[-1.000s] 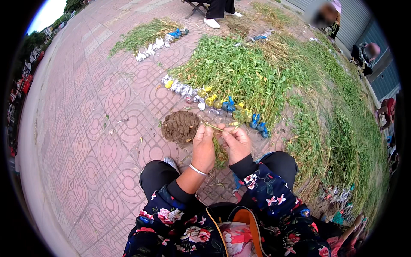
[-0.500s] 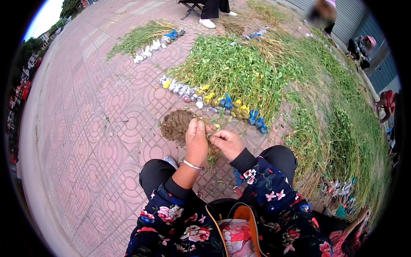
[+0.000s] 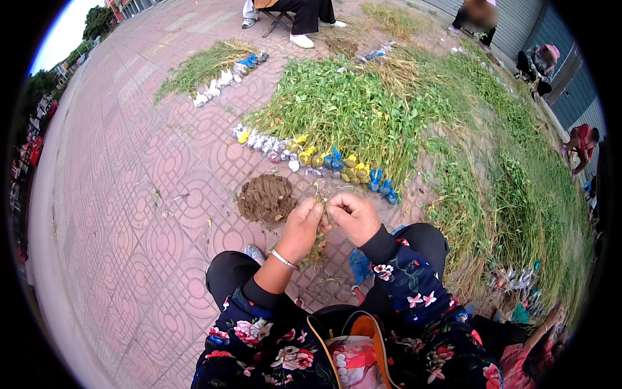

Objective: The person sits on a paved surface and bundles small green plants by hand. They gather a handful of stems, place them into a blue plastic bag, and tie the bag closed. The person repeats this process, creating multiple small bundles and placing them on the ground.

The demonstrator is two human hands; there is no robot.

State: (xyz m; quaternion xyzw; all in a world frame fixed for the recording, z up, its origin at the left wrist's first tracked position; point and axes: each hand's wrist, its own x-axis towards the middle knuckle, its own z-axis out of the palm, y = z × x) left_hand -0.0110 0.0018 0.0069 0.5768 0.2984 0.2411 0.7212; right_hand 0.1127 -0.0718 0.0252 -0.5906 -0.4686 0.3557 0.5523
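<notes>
Between my hands, above the pavement, is a thin green plant stem (image 3: 319, 192) with small leafy bits at its top. My left hand (image 3: 303, 228), with a silver bangle at the wrist, pinches it with thumb and fingertips. My right hand (image 3: 356, 219) is closed on the same stem from the right, thumb and forefinger touching the left fingertips. The plant's lower part is mostly hidden by the hands. Just beyond the left hand lies a mound of brown mud (image 3: 262, 198). A blue plastic bag (image 3: 360, 266) is partly visible beside my right knee.
Ahead lie green plants (image 3: 343, 97) in a row, their root ends wrapped in white, yellow and blue bags (image 3: 311, 157). A smaller plant bundle (image 3: 201, 68) sits farther left. More plants (image 3: 518, 214) cover the right side. A seated person (image 3: 304, 16) is ahead; others crouch at right.
Both hands have drawn lower and nearer to me; the right hand has turned more upright against the left. The view has shifted slightly. The mud mound now shows more fully.
</notes>
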